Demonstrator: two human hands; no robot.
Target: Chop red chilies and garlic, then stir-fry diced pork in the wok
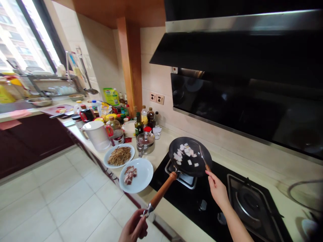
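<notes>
Head view showed the left hand (pixel 133 228), fingers curled round the far end of the wooden handle, steadying a likely heavy, rigid pan (pixel 189 156) on the stove near the desk's front edge, while right-hand (pixel 217 189) fingers pinched a spatula (pixel 203 156).

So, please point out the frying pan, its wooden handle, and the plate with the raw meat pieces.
frying pan (pixel 189 156): head view, on the dark inner base among the diced pieces.
wooden handle (pixel 163 190): head view, on the middle of the orange shaft.
plate with raw meat (pixel 143 174): head view, on its bare white part.
</notes>
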